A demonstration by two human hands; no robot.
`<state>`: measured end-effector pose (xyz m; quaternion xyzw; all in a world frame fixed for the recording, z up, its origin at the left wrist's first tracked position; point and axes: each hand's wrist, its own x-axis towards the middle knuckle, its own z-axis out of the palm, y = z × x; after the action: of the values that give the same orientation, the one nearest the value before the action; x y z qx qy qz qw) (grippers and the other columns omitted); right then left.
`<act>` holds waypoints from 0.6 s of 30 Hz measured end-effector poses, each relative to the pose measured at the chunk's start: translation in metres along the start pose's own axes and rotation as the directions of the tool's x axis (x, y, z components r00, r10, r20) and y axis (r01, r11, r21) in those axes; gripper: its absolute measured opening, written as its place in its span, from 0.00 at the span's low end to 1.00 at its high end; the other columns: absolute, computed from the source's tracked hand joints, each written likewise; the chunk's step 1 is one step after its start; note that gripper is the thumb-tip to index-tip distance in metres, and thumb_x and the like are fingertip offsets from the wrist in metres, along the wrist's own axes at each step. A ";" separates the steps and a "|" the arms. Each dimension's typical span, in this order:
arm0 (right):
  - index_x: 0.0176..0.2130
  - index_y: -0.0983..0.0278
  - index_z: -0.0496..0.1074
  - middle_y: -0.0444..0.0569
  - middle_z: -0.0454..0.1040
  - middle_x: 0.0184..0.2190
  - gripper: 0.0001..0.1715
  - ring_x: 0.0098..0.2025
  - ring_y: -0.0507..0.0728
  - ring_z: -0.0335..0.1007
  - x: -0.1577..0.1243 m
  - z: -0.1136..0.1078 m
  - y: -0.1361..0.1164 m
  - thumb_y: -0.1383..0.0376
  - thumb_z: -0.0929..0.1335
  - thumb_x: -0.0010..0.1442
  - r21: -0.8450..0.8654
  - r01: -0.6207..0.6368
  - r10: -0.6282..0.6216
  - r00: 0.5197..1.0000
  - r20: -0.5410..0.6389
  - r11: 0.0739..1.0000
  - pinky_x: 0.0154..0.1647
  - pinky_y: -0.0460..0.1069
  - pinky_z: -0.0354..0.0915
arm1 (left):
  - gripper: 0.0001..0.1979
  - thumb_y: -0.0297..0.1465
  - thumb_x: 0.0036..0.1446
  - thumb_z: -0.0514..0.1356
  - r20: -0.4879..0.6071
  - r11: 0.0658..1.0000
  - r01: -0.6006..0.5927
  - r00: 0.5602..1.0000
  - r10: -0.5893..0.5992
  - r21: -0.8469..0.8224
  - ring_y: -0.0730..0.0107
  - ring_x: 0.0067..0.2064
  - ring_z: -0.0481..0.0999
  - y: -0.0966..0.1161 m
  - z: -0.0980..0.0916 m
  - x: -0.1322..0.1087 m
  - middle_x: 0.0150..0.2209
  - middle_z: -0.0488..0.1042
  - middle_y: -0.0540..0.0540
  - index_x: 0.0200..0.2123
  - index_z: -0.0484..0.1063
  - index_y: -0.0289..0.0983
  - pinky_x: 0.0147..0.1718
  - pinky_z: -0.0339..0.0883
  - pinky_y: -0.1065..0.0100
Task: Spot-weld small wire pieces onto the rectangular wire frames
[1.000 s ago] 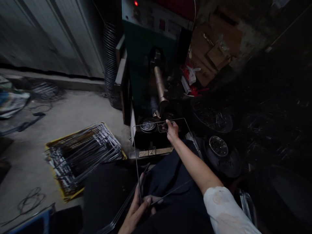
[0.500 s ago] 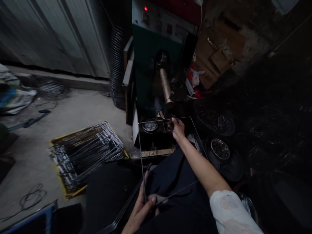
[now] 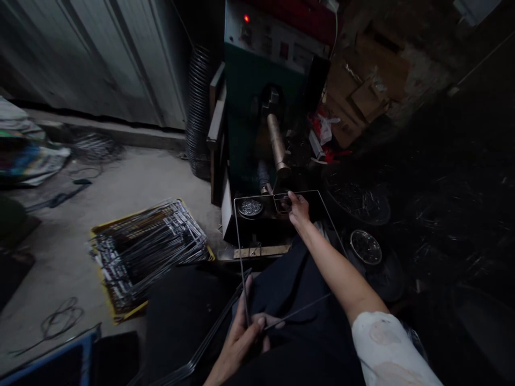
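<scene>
A large rectangular wire frame [image 3: 240, 244] stretches between my two hands, over my lap. My left hand [image 3: 245, 327] is closed on its near corner, thumb pressed against the wire. At the far side, my right hand [image 3: 298, 208] pinches a small wire piece [image 3: 278, 203] against the frame's far bar. That bar lies at the electrode tip [image 3: 271, 188] of the welding machine [image 3: 257, 75], below a copper-coloured arm [image 3: 276, 139]. Left of the tip sits a round dish of small metal bits [image 3: 250, 208]. More bent wires [image 3: 201, 348] rest across my left thigh.
A yellow crate [image 3: 108, 300] piled with wire frames stands on the floor to the left. A bowl [image 3: 365, 246] and a dark tray of wire pieces [image 3: 362, 201] are at the right. A ribbed hose [image 3: 198, 107] stands beside the machine. Loose wire [image 3: 62, 316] lies on the floor.
The view has shifted slightly, so most things appear a little further right. Both hands keep their hold on the wire frame, and its far bar has tilted slightly.
</scene>
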<state>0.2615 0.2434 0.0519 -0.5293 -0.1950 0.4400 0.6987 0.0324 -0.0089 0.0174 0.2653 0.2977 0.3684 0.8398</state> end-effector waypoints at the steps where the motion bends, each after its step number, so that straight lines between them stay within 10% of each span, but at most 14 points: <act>1: 0.30 0.65 0.66 0.39 0.73 0.21 0.13 0.24 0.50 0.73 0.001 0.000 -0.001 0.65 0.74 0.54 0.000 -0.001 0.001 1.000 0.002 1.000 0.27 0.44 0.73 | 0.49 0.41 0.60 0.62 0.000 1.000 -0.002 1.000 0.002 0.004 0.70 0.22 0.73 0.001 0.001 0.001 0.34 0.80 0.45 0.69 0.26 0.56 0.23 0.64 0.71; 7: 0.30 0.65 0.66 0.41 0.74 0.22 0.13 0.23 0.50 0.72 0.005 0.000 -0.001 0.65 0.74 0.55 -0.018 -0.009 0.009 1.000 -0.002 1.000 0.27 0.44 0.73 | 0.48 0.41 0.62 0.61 -0.011 0.999 0.036 0.999 -0.035 0.019 0.70 0.21 0.72 0.007 0.008 0.000 0.24 0.74 0.52 0.69 0.24 0.54 0.21 0.63 0.72; 18: 0.30 0.65 0.67 0.40 0.73 0.22 0.10 0.21 0.48 0.71 0.003 0.000 -0.007 0.67 0.72 0.60 -0.077 -0.074 0.078 0.996 0.052 0.994 0.24 0.42 0.72 | 0.47 0.40 0.62 0.60 -0.001 1.000 0.023 1.000 -0.023 0.005 0.67 0.25 0.75 0.002 0.007 -0.002 0.38 0.80 0.44 0.68 0.25 0.56 0.26 0.67 0.67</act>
<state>0.2660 0.2457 0.0575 -0.5500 -0.2105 0.4730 0.6554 0.0358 -0.0111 0.0240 0.2638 0.3020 0.3581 0.8432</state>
